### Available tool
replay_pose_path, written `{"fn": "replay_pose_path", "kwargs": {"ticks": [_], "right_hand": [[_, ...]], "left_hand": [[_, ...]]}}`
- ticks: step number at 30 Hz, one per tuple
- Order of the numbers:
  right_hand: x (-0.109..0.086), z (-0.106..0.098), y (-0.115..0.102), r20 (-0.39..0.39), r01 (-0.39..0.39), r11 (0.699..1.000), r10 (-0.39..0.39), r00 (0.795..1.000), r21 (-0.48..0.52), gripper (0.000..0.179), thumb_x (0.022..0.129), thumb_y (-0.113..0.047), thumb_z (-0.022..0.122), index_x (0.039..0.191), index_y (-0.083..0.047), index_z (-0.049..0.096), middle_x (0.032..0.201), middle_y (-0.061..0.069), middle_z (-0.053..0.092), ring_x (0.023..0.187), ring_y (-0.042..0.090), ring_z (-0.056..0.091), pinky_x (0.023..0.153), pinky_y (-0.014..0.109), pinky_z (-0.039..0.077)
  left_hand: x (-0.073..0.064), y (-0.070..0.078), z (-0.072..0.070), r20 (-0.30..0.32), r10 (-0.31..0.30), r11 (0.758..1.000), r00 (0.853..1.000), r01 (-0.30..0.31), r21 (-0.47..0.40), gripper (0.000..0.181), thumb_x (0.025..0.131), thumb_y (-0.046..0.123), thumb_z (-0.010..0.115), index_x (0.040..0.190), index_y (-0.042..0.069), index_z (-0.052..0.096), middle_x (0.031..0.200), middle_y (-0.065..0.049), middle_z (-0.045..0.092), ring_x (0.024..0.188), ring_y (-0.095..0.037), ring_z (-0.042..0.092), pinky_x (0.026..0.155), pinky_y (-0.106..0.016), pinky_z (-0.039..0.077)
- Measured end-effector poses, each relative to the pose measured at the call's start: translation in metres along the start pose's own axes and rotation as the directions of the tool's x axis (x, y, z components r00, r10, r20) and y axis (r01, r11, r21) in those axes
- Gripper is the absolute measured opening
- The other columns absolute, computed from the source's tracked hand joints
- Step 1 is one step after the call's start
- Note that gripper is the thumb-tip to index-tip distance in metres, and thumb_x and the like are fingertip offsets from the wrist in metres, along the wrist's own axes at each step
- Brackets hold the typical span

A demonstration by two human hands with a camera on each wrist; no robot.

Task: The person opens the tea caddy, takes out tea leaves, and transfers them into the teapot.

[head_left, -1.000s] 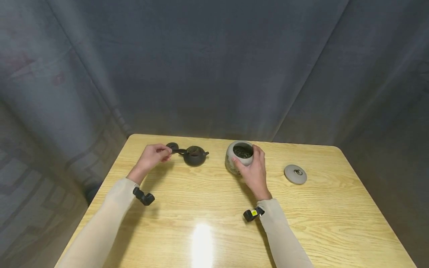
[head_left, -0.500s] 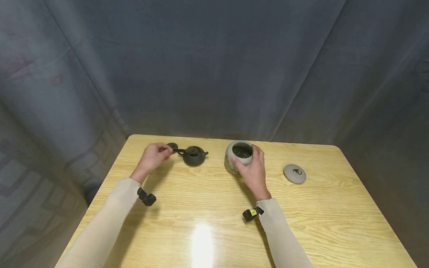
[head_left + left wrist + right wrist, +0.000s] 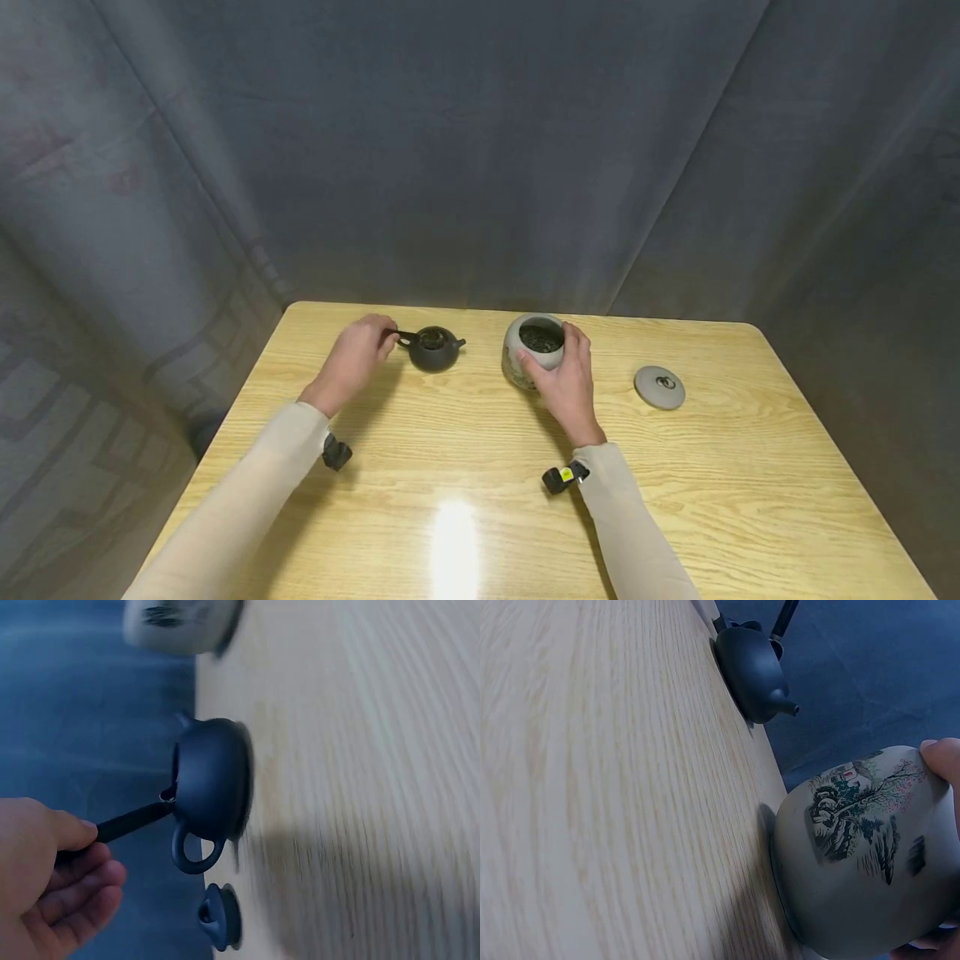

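bench (image 3: 495, 450): pale wood-grain top, with a bright patch of glare towards the near side.
cream sleeves (image 3: 232, 504): both reach in from the near edge, each with a small black wrist camera (image 3: 562, 478).
pale grey disc-shaped lid (image 3: 660, 388): lying on the bench to the right of the right hand (image 3: 570, 383), apart from it, dark ring shapes on its top.
right hand: spread around a mouth rim, thumb on the near side, fingers around the right, gripping a rounded pale grey jar (image 3: 516, 367).
jar: painted with a landscape, dark leafy matter inside, base at the bench; whether it sits quite flat, i cannot tell.
left hand (image 3: 352, 360): thumb and fingers closed in a pinch on the handle of a slim black scoop (image 3: 135, 822), the other fingers curled.
scoop: long axis running from the left hand rightward to the opening of a squat matte-black teapot (image 3: 433, 358); its load is too small to make out.
teapot: upright on the bench, right of the left hand, which is the nearer hand; loop handle towards that hand, spout towards the jar.
small black knobbed lid (image 3: 219, 916): on the bench beside the teapot's handle, apart from it.
grey-blue curtain (image 3: 480, 167): hanging behind everything.
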State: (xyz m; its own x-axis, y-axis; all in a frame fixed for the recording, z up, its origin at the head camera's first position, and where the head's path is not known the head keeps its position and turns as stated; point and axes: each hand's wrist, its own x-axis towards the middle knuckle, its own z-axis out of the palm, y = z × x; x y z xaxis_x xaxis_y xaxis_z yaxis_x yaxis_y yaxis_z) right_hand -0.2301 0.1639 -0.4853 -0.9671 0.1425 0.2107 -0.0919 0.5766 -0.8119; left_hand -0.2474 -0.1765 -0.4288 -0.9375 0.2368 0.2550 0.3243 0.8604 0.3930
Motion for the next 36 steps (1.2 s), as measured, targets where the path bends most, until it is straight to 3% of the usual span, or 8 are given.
{"fn": "replay_pose_path", "kwargs": {"ticks": [5, 11, 14, 18, 22, 28, 32, 36], "right_hand": [[0.000, 0.000, 0.000, -0.002, 0.003, 1.000, -0.003, 1.000, 0.006, 0.100, 0.092, -0.053, 0.079, 0.166, -0.006, 0.031, 0.169, 0.018, 0.030, 0.151, 0.040, 0.042, 0.120, 0.062, 0.043], [0.000, 0.000, -0.001, -0.008, 0.010, 1.000, -0.010, 1.000, 0.001, 0.099, 0.092, -0.053, 0.079, 0.166, -0.006, 0.032, 0.169, 0.019, 0.031, 0.150, 0.040, 0.042, 0.119, 0.062, 0.044], [0.000, -0.001, -0.001, -0.008, 0.012, 1.000, -0.012, 1.000, 0.000, 0.099, 0.092, -0.053, 0.079, 0.166, -0.006, 0.032, 0.169, 0.019, 0.030, 0.150, 0.040, 0.042, 0.119, 0.062, 0.044], [0.000, 0.000, 0.000, -0.009, 0.012, 1.000, -0.012, 1.000, 0.001, 0.099, 0.092, -0.053, 0.079, 0.166, -0.006, 0.032, 0.169, 0.019, 0.031, 0.150, 0.040, 0.042, 0.120, 0.062, 0.043], [-0.001, 0.001, 0.000, -0.010, 0.007, 1.000, -0.007, 1.000, 0.000, 0.099, 0.092, -0.053, 0.079, 0.166, -0.006, 0.032, 0.169, 0.018, 0.031, 0.150, 0.040, 0.042, 0.120, 0.062, 0.043], [-0.001, 0.000, 0.000, -0.005, -0.003, 1.000, 0.003, 1.000, -0.006, 0.099, 0.092, -0.053, 0.079, 0.166, -0.006, 0.031, 0.169, 0.018, 0.030, 0.151, 0.039, 0.042, 0.120, 0.062, 0.043], [-0.001, 0.000, -0.001, -0.001, -0.006, 1.000, 0.006, 1.000, -0.010, 0.099, 0.092, -0.053, 0.079, 0.166, -0.007, 0.030, 0.169, 0.018, 0.030, 0.151, 0.039, 0.042, 0.120, 0.061, 0.043], [-0.001, 0.000, -0.001, -0.003, -0.003, 1.000, 0.003, 1.000, -0.013, 0.099, 0.092, -0.053, 0.079, 0.166, -0.007, 0.031, 0.169, 0.018, 0.030, 0.151, 0.039, 0.042, 0.120, 0.061, 0.043]], "left_hand": [[-0.002, 0.010, 0.002, -0.058, 0.195, 0.970, 0.979, -0.183, 0.163, 0.012, 0.103, 0.003, 0.066, 0.111, -0.004, 0.073, 0.103, -0.016, 0.072, 0.092, -0.029, 0.072, 0.081, -0.041, 0.065], [-0.002, 0.014, -0.002, -0.079, 0.223, 0.959, 0.972, -0.205, 0.193, 0.011, 0.103, 0.003, 0.068, 0.110, -0.003, 0.073, 0.100, -0.014, 0.070, 0.089, -0.027, 0.070, 0.078, -0.040, 0.065], [-0.002, 0.015, -0.006, -0.095, 0.191, 0.973, 0.977, -0.176, 0.150, 0.013, 0.104, 0.006, 0.067, 0.111, -0.003, 0.073, 0.103, -0.015, 0.071, 0.090, -0.028, 0.071, 0.078, -0.041, 0.065], [-0.001, 0.018, -0.013, -0.112, 0.081, 0.997, 0.990, -0.080, 0.017, 0.018, 0.106, 0.011, 0.065, 0.115, -0.002, 0.072, 0.108, -0.017, 0.073, 0.091, -0.029, 0.072, 0.078, -0.044, 0.063], [0.001, 0.018, -0.020, -0.120, -0.016, 0.992, 0.993, 0.001, -0.126, 0.020, 0.107, 0.015, 0.064, 0.117, -0.001, 0.073, 0.107, -0.018, 0.076, 0.089, -0.029, 0.072, 0.076, -0.045, 0.061], [0.006, 0.019, -0.029, -0.100, -0.125, 0.950, 0.987, 0.090, -0.299, 0.024, 0.108, 0.022, 0.065, 0.117, 0.003, 0.076, 0.099, -0.018, 0.079, 0.080, -0.026, 0.075, 0.071, -0.037, 0.058], [0.007, 0.024, -0.033, -0.030, -0.190, 0.894, 0.981, 0.160, -0.418, 0.026, 0.107, 0.025, 0.066, 0.120, 0.005, 0.076, 0.100, -0.017, 0.078, 0.085, -0.027, 0.078, 0.075, -0.034, 0.064], [0.009, 0.035, -0.035, 0.021, -0.200, 0.851, 0.980, 0.184, -0.492, 0.027, 0.107, 0.025, 0.066, 0.122, 0.004, 0.075, 0.104, -0.018, 0.077, 0.091, -0.030, 0.077, 0.078, -0.032, 0.065]]}}
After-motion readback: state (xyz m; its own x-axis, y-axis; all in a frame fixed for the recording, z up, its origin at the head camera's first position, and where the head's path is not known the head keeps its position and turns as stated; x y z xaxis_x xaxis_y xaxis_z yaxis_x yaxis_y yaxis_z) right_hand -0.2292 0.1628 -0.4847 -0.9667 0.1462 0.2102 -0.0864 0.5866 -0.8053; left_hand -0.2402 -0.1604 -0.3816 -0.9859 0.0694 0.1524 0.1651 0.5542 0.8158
